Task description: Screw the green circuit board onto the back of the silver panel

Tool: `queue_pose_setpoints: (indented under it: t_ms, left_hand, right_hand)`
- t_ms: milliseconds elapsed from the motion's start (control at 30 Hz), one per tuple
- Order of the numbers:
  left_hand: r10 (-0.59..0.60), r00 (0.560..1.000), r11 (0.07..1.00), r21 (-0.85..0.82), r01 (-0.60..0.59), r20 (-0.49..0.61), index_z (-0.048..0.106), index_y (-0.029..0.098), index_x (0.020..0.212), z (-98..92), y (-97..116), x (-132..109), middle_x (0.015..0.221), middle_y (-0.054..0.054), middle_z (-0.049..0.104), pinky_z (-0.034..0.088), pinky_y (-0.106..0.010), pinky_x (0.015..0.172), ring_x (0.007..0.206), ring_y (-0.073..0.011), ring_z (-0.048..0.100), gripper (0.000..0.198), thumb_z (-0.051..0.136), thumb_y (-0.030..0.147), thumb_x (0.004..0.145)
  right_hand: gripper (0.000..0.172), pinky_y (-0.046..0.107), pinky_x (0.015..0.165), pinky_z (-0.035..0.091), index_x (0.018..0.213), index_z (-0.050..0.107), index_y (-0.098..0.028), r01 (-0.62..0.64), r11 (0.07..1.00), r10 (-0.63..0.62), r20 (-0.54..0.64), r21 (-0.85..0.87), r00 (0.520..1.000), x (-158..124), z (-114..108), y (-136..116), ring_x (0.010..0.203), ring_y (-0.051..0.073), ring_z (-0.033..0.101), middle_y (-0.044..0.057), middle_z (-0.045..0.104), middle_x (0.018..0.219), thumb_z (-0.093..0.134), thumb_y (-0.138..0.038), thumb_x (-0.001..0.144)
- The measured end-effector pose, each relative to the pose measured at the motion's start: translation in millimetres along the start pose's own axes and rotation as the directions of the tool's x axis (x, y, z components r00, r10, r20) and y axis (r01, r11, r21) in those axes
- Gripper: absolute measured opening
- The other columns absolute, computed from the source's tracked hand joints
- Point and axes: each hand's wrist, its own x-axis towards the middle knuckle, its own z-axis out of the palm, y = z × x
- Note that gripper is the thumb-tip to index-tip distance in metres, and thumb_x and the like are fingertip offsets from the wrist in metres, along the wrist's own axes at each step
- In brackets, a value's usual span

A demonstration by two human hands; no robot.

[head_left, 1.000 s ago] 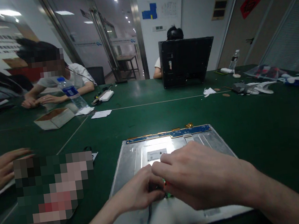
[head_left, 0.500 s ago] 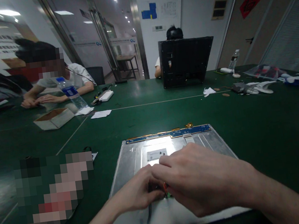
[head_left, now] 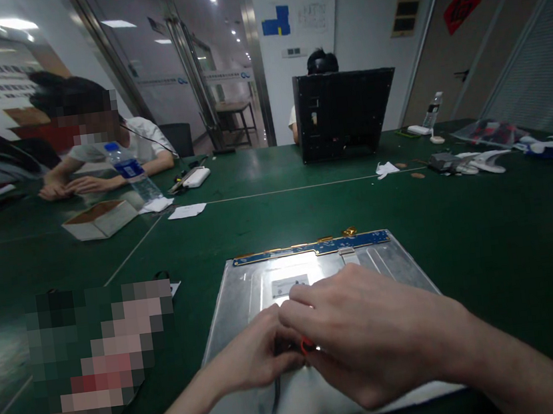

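A metal-backed display panel (head_left: 220, 321) lies in front of me, a blue circuit board strip (head_left: 282, 254) along its far edge. Over its near half, my left hand (head_left: 268, 346) is closed, with a dark cable (head_left: 277, 395) running through its fingers and down toward me. My right hand (head_left: 362, 331) meets it from the right, fingers pinched together. A bit of red wire (head_left: 307, 345) shows between the two hands at the fingertips. What the right fingers grip is hidden behind them. A flat ribbon cable (head_left: 348, 256) comes off the blue strip.
A pixelated patch (head_left: 117, 347) covers something at the left. Farther off are an open box (head_left: 101, 222), a water bottle (head_left: 134, 174) and a black monitor-like housing (head_left: 346, 114) with a person behind it. Another person (head_left: 96, 132) sits at the far left. White gloves (head_left: 482, 161) lie right.
My right hand has shifted very slightly. More of the red wire shows between the hands, and a small green piece below it is now out of sight. My left hand keeps its place.
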Motion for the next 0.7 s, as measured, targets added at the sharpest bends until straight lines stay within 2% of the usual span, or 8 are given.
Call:
queue_pose_setpoints:
  t_ms: [133, 333, 467, 567, 700]
  left_hand:
    - [0.009, 1.0, 1.0, 0.018, -0.009, 0.0, 0.069, 0.017, 0.075, -1.0, -0.2, 0.3, 0.081, -0.003, 0.069, 0.047, -0.03, 0.077, 0.073, -0.0193, 0.057, 0.013, 0.056, 0.018, 0.077]
    - [0.011, 1.0, 1.0, 0.009, -0.011, 0.002, 0.066, 0.017, 0.067, -2.0, 1.8, 0.7, 0.069, -0.002, 0.063, 0.047, -0.028, 0.07, 0.073, -0.0199, 0.056, 0.021, 0.057, 0.028, 0.082]
    - [-0.038, 0.999, 0.999, -0.007, 0.038, 0.023, 0.064, 0.016, 0.07, -1.2, 1.4, 1.1, 0.071, -0.002, 0.064, 0.046, -0.025, 0.067, 0.071, -0.0189, 0.058, 0.013, 0.058, 0.023, 0.078]
    - [-0.086, 0.995, 0.996, 0.007, 0.086, 0.041, 0.064, 0.015, 0.073, -0.5, 0.0, 0.6, 0.073, -0.002, 0.066, 0.046, -0.023, 0.065, 0.07, -0.0186, 0.059, 0.009, 0.058, 0.019, 0.077]
    - [-0.079, 0.995, 0.997, 0.006, 0.079, 0.057, 0.067, 0.015, 0.075, -0.4, -0.5, 0.0, 0.077, -0.002, 0.069, 0.048, -0.023, 0.067, 0.074, -0.0191, 0.061, 0.01, 0.057, 0.017, 0.077]
  right_hand:
    - [0.019, 0.028, 0.047, 0.029, 0.1, 0.051, -0.015, 0.023, 1.0, -0.023, 0.003, -0.001, 1.0, 0.8, -0.4, 0.0, 0.063, 0.014, 0.05, 0.004, 0.063, 0.086, 0.054, -0.021, 0.081]
    - [0.012, 0.03, 0.046, 0.022, 0.099, 0.053, -0.017, -0.012, 0.998, 0.01, -0.028, -0.068, 1.0, 2.6, 3.9, 1.5, 0.058, 0.014, 0.051, 0.003, 0.065, 0.079, 0.049, -0.026, 0.091]
    - [0.019, 0.03, 0.046, 0.023, 0.1, 0.055, -0.017, -0.01, 0.999, 0.009, -0.026, -0.048, 1.0, 1.8, 4.4, 2.2, 0.059, 0.014, 0.052, 0.002, 0.066, 0.078, 0.047, -0.033, 0.094]
    - [0.018, 0.029, 0.047, 0.027, 0.101, 0.055, -0.016, -0.001, 1.0, 0.001, -0.01, 0.003, 1.0, 0.5, 1.6, 1.4, 0.061, 0.014, 0.052, 0.003, 0.065, 0.082, 0.051, -0.029, 0.089]
    - [0.022, 0.028, 0.046, 0.029, 0.102, 0.053, -0.015, 0.009, 1.0, -0.009, 0.007, 0.026, 1.0, -0.6, -1.8, 0.0, 0.061, 0.014, 0.051, 0.003, 0.064, 0.084, 0.056, -0.021, 0.081]
